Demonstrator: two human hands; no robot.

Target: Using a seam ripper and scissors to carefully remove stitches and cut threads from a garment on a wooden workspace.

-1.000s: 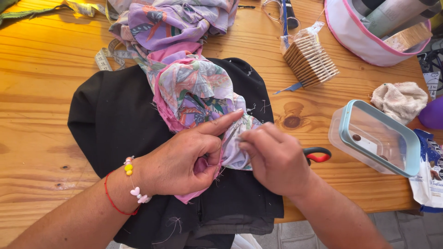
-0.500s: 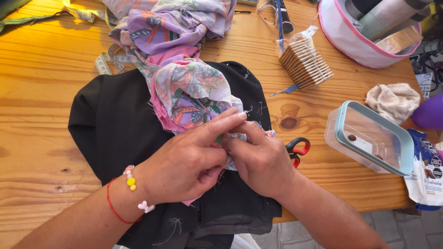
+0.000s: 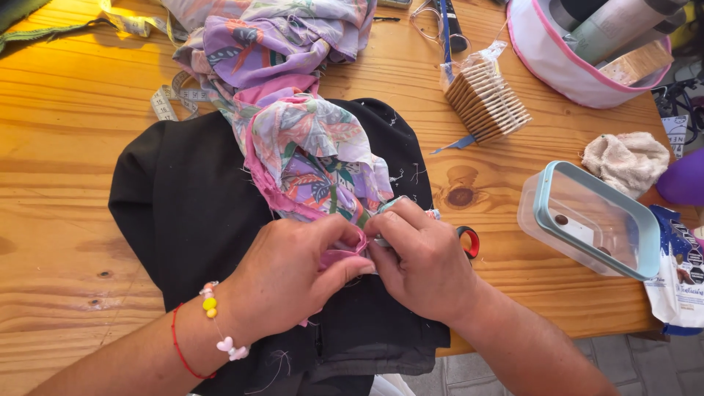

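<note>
A crumpled floral fabric [image 3: 308, 139] in purple, pink and green trails from the far side of the wooden table [image 3: 66, 169] onto a black cloth [image 3: 183, 213]. My left hand [image 3: 293, 275] pinches the near pink edge of the floral fabric between thumb and fingers. My right hand [image 3: 422, 260] grips the same edge just beside it, fingertips touching the left ones. A bead bracelet and a red cord sit on my left wrist. Whether a small tool is in my fingers I cannot tell.
Scissors with a red and black handle [image 3: 468, 240] lie partly under my right hand. A clear box with a teal lid [image 3: 590, 220] stands at the right, a cream rag [image 3: 631, 158] behind it. A stack of tan cards [image 3: 488, 99], a measuring tape [image 3: 165, 103], and a white-pink bag [image 3: 579, 66] lie farther back.
Both hands have closed together on the fabric edge; the left forefinger, stretched out earlier, is now curled into a pinch. The view has shifted slightly.
</note>
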